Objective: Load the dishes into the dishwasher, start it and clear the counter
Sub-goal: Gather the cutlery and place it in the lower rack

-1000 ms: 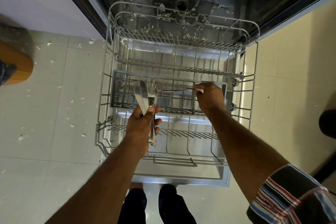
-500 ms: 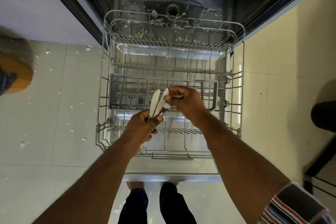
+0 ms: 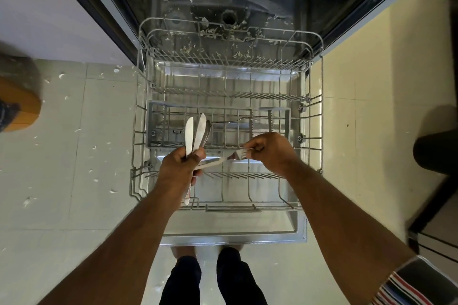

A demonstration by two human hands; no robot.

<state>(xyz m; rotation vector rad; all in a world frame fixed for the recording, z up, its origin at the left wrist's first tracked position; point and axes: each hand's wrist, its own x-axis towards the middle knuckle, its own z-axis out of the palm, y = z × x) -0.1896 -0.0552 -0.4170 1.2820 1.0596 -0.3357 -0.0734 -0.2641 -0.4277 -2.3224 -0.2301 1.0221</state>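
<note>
Cutlery loading: left hand (image 3: 182, 164) grips knives (image 3: 194, 135); right hand (image 3: 271, 153) pinches fork (image 3: 238, 155). Next: drop it in cutlery basket (image 3: 158, 129), frame centre.

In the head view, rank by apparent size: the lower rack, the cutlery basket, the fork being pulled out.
1. lower rack
2. cutlery basket
3. fork, though held nearer the camera.

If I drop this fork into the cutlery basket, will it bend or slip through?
The fork looks like rigid polished metal, so it probably won't bend. Its smooth handle may slide in the right hand. The cutlery basket has open grid walls, so thin tines might poke through.
</note>
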